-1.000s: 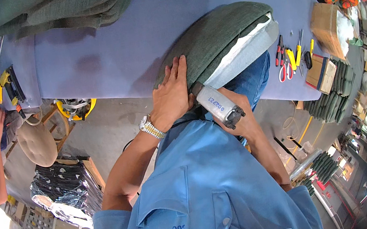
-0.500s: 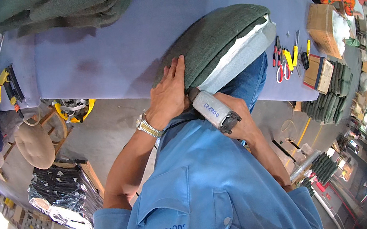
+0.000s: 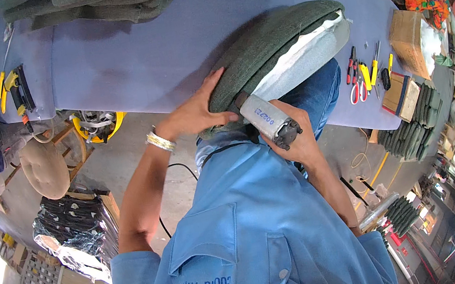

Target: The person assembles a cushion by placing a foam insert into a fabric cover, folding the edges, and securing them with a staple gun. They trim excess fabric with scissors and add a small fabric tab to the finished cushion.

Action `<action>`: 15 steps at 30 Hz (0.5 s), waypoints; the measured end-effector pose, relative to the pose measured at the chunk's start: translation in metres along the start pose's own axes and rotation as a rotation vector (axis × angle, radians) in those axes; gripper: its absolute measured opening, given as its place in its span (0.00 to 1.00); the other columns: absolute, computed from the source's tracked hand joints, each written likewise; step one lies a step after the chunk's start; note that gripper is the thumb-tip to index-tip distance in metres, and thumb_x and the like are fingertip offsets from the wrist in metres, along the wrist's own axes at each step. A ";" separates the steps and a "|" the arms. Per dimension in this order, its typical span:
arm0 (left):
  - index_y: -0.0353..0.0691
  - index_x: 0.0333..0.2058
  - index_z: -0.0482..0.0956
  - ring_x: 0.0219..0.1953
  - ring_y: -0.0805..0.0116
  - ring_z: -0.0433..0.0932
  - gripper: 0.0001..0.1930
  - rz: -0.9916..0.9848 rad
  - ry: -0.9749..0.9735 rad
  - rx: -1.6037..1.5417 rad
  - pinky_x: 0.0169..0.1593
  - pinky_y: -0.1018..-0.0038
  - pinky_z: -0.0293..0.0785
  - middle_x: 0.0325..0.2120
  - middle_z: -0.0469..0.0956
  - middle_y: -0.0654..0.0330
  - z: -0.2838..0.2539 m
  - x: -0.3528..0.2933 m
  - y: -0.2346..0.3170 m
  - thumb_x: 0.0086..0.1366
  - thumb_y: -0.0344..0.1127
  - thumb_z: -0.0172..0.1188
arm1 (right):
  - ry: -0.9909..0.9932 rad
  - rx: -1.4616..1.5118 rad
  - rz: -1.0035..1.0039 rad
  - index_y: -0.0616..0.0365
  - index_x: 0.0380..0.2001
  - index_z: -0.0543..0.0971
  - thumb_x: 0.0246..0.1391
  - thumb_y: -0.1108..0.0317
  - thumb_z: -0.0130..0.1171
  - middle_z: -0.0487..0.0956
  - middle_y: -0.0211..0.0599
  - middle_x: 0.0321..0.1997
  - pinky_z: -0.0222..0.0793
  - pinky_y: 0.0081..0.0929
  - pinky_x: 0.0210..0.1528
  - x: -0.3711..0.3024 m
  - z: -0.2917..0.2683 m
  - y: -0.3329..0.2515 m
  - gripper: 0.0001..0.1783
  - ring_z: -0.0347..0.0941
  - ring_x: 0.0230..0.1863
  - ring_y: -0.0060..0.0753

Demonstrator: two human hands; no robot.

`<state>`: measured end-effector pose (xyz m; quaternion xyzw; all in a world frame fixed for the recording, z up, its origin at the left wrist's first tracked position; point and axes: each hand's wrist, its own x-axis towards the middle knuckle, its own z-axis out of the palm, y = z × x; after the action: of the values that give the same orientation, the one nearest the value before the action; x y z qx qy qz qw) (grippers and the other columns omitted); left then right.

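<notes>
Pressing flat on the grey-green fabric-covered seat cushion (image 3: 272, 48), the left hand (image 3: 200, 111) spreads its fingers open over the cloth at the cushion's near edge. The right hand (image 3: 297, 138) has its fingers closed around a grey metal pneumatic staple gun (image 3: 268, 119), whose nose points into the cushion's underside just beside the left fingertips. The cushion itself lies tilted at the near edge of the long blue-purple desk (image 3: 128, 57), its pale lining showing toward the right.

The gun's nose sits so close to the left fingers that a slip of either hand could drive a staple into a fingertip. The fabric may also creep from under the flat palm, which would leave a wrinkle fastened in place.

Right of the gun hand, red-handled scissors and yellow-handled hand tools (image 3: 363, 73) lie on the desk, with a brown cardboard box (image 3: 408, 38) beyond them. Far left of the left hand rests a yellow and black power tool (image 3: 14, 90); beyond both hands, folded grey-green covers (image 3: 97, 3) are piled. Below the desk's edge stands a round padded stool (image 3: 45, 167) on a grey concrete floor (image 3: 125, 156), in a crowded workshop.
</notes>
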<state>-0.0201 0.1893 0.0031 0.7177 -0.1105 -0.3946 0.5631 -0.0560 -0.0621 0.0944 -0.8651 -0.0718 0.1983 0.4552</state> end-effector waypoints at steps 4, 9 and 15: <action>0.41 0.76 0.40 0.75 0.38 0.51 0.56 -0.127 0.152 0.226 0.75 0.56 0.54 0.74 0.46 0.32 0.021 0.000 0.013 0.61 0.52 0.68 | -0.002 -0.034 0.044 0.62 0.45 0.80 0.37 0.71 0.70 0.82 0.53 0.40 0.77 0.41 0.44 0.005 0.003 -0.009 0.26 0.80 0.42 0.62; 0.40 0.76 0.39 0.70 0.33 0.62 0.53 -0.241 0.108 0.373 0.71 0.53 0.62 0.72 0.51 0.30 0.017 -0.004 0.037 0.64 0.48 0.65 | -0.010 -0.050 0.091 0.61 0.45 0.80 0.37 0.70 0.70 0.82 0.53 0.40 0.77 0.41 0.45 0.000 0.003 -0.018 0.26 0.81 0.42 0.61; 0.44 0.76 0.38 0.70 0.38 0.63 0.54 -0.276 0.108 0.414 0.70 0.52 0.63 0.72 0.53 0.35 0.018 -0.007 0.047 0.61 0.38 0.67 | -0.057 -0.031 0.066 0.60 0.46 0.80 0.37 0.70 0.71 0.83 0.52 0.40 0.77 0.42 0.45 -0.007 0.002 -0.019 0.27 0.81 0.43 0.60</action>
<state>-0.0235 0.1647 0.0475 0.8459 -0.0594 -0.3979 0.3500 -0.0619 -0.0514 0.1107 -0.8678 -0.0590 0.2367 0.4329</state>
